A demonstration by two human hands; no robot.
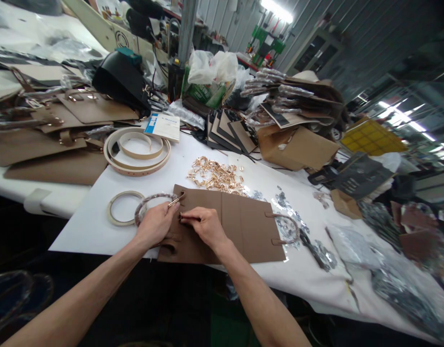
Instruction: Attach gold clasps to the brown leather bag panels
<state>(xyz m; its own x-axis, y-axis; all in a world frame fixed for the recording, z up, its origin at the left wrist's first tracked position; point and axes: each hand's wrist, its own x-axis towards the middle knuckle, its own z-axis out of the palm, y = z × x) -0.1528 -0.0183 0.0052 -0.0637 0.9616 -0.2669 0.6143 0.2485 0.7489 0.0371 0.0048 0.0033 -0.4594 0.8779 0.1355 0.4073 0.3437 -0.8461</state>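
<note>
A brown bag panel (pixel 243 226) lies flat on the white table, with a rolled handle (pixel 289 226) at its right end. Another handle (pixel 150 198), wrapped in clear plastic, curves out at its left end. My left hand (pixel 156 224) is closed at that left end, and a thin shiny gold metal piece (pixel 174 202) shows at its fingertips. Close beside it, my right hand (pixel 206 225) pinches against the panel's surface; what sits between thumb and finger is small and dark, too hidden to name.
Gold metal fittings (pixel 216 174) are heaped just behind the panel. A tape roll (pixel 125 208) and coiled strips (pixel 137 150) lie to the left, near stacked brown bags (pixel 63 159). Small clear-and-silver pieces (pixel 290 207) and a black-handled tool (pixel 312 248) lie right. Wrapped parts (pixel 297 96) pile up behind.
</note>
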